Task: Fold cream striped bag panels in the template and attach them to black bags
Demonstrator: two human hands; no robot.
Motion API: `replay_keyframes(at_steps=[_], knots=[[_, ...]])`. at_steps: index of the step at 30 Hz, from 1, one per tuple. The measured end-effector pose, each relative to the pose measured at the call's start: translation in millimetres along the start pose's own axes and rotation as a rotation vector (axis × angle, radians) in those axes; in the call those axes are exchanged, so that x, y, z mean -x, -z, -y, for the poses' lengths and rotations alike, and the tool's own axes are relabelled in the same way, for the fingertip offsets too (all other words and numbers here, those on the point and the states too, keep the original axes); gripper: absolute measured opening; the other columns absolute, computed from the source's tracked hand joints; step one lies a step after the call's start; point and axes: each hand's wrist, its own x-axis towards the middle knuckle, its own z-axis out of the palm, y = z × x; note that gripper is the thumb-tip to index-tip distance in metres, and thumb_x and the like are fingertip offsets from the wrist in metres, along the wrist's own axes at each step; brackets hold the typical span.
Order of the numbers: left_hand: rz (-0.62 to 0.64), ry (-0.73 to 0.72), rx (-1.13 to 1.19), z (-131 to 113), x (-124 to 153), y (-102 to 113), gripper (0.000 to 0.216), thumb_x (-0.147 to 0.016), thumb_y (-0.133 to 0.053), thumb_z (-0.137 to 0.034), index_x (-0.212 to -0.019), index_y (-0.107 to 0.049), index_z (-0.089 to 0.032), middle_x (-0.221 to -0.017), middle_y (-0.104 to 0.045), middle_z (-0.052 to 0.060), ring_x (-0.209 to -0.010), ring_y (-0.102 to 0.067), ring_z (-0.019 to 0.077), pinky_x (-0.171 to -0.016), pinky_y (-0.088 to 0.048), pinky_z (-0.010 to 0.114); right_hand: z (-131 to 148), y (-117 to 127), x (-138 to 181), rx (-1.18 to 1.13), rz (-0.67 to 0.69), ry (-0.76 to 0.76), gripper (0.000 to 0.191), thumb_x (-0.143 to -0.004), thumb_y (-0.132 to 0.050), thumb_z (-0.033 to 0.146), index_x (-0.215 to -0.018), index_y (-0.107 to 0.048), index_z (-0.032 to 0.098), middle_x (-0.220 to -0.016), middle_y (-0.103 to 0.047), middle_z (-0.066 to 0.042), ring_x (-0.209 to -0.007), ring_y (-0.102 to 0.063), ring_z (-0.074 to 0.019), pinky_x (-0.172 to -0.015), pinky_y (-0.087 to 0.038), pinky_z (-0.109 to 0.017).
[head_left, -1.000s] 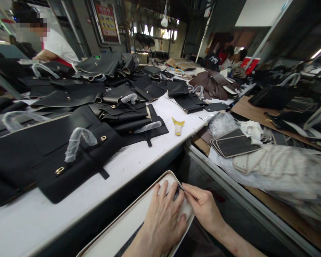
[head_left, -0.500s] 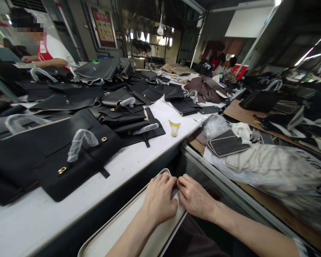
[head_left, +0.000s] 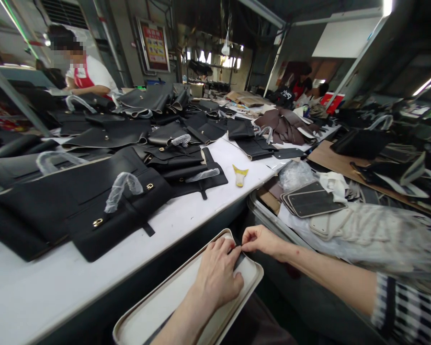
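Observation:
A long cream panel (head_left: 187,282) with a raised, rounded rim lies slanting across my lap. It looks like an unfinished bag part, and a dark strip (head_left: 240,261) runs along its middle. My left hand (head_left: 219,270) rests on the panel near its far end, fingers spread over the strip and thumb held apart. At that end my right hand (head_left: 256,239) pinches the tip of the dark strip between thumb and forefinger, close to my left fingertips. Exactly what lies under the left palm is hidden.
Black handbags (head_left: 115,206) with plastic-wrapped handles cover much of the white table (head_left: 187,220). A yellow-edged piece (head_left: 240,175) lies near its edge. To the right, a bin (head_left: 269,220) holds grey panels (head_left: 314,197) and plastic. A co-worker (head_left: 89,79) stands at far left.
My right hand has drawn back off the panel to the right, pinching the strip's end. My left hand stays on the panel. The camera view has shifted slightly left.

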Motion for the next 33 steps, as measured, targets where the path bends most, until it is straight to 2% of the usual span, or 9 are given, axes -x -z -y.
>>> replay_keyframes(at_steps=[3,7,10,12,16,21,25,28,33], knots=[[0.003,0.014,0.054,1.5,1.4,0.1,0.046,-0.074,-0.06,-0.033,-0.119,-0.061,-0.026,-0.117,-0.058,0.005,-0.114,-0.049,0.027,-0.101,-0.039,0.043,-1.5,6.8,-11.2,-0.083,0.149,-0.112,0.03,-0.064,-0.077,0.033,-0.072,-0.054,0.017,-0.061,-0.057,0.004,-0.053,-0.051,-0.0104,-0.05,-0.042,-0.022],[-0.012,0.053,0.117,3.1,4.0,0.5,0.043,-0.073,-0.06,-0.029,-0.115,-0.064,-0.023,-0.118,-0.06,0.007,-0.114,-0.05,0.0284,-0.1,-0.04,0.045,3.1,10.8,-21.4,-0.099,0.289,-0.22,0.035,-0.062,-0.08,0.032,-0.075,-0.051,0.018,-0.058,-0.057,0.005,-0.047,-0.052,-0.0092,-0.045,-0.041,-0.02],[-0.017,0.093,0.205,7.3,3.4,2.1,0.04,-0.071,-0.057,-0.019,-0.109,-0.067,-0.02,-0.116,-0.062,0.007,-0.112,-0.052,0.0275,-0.1,-0.042,0.044,6.2,11.5,-29.0,-0.074,0.337,-0.291,0.037,-0.058,-0.082,0.029,-0.073,-0.05,0.018,-0.057,-0.056,0.006,-0.044,-0.052,-0.0088,-0.042,-0.041,-0.018],[-0.026,0.125,0.32,11.0,2.2,4.5,0.038,-0.069,-0.054,-0.012,-0.103,-0.069,-0.019,-0.117,-0.062,0.007,-0.111,-0.054,0.0237,-0.1,-0.043,0.038,6.5,11.5,-34.0,-0.058,0.364,-0.344,0.039,-0.055,-0.084,0.029,-0.072,-0.05,0.017,-0.055,-0.056,0.006,-0.043,-0.053,-0.0097,-0.041,-0.043,-0.019],[-0.143,0.204,0.446,11.5,10.0,13.0,0.034,-0.073,-0.052,-0.004,-0.097,-0.071,-0.02,-0.119,-0.059,0.005,-0.112,-0.053,0.0189,-0.099,-0.044,0.031,5.6,11.6,-42.2,-0.036,0.403,-0.43,0.043,-0.051,-0.086,0.028,-0.071,-0.05,0.018,-0.053,-0.058,0.004,-0.04,-0.054,-0.0122,-0.037,-0.043,-0.02],[-0.198,0.214,0.18,4.0,55.2,24.3,0.03,-0.084,-0.047,-0.006,-0.101,-0.066,-0.022,-0.109,-0.061,0.004,-0.1,-0.053,0.0224,-0.088,-0.046,0.04,4.5,12.8,-46.6,-0.086,0.43,-0.498,0.051,-0.045,-0.09,0.03,-0.07,-0.047,0.018,-0.053,-0.056,0.004,-0.04,-0.053,-0.013,-0.038,-0.044,-0.022],[-0.292,0.286,-0.054,10.5,84.3,24.7,0.025,-0.091,-0.044,-0.011,-0.106,-0.062,-0.021,-0.107,-0.061,0.005,-0.094,-0.053,0.0235,-0.079,-0.045,0.041,-0.1,10.9,-34.2,-0.18,0.412,-0.518,0.061,-0.044,-0.092,0.041,-0.074,-0.043,0.02,-0.058,-0.052,0.007,-0.046,-0.051,-0.0094,-0.044,-0.042,-0.02],[-0.312,0.335,-0.159,14.0,80.0,18.2,0.025,-0.092,-0.045,-0.011,-0.108,-0.061,-0.021,-0.109,-0.06,0.006,-0.093,-0.053,0.0232,-0.078,-0.045,0.04,-8.0,6.6,-16.1,-0.223,0.362,-0.502,0.06,-0.057,-0.085,0.055,-0.083,-0.043,0.02,-0.065,-0.05,0.007,-0.052,-0.047,-0.0069,-0.046,-0.036,-0.018],[-0.135,0.354,-0.201,6.9,53.0,2.0,0.02,-0.094,-0.043,-0.012,-0.102,-0.06,-0.019,-0.106,-0.058,0.005,-0.096,-0.053,0.0237,-0.085,-0.047,0.042,-18.1,0.3,6.0,-0.169,0.258,-0.387,0.053,-0.077,-0.069,0.063,-0.098,-0.049,0.019,-0.065,-0.046,0.006,-0.053,-0.041,-0.0066,-0.045,-0.027,-0.018]])
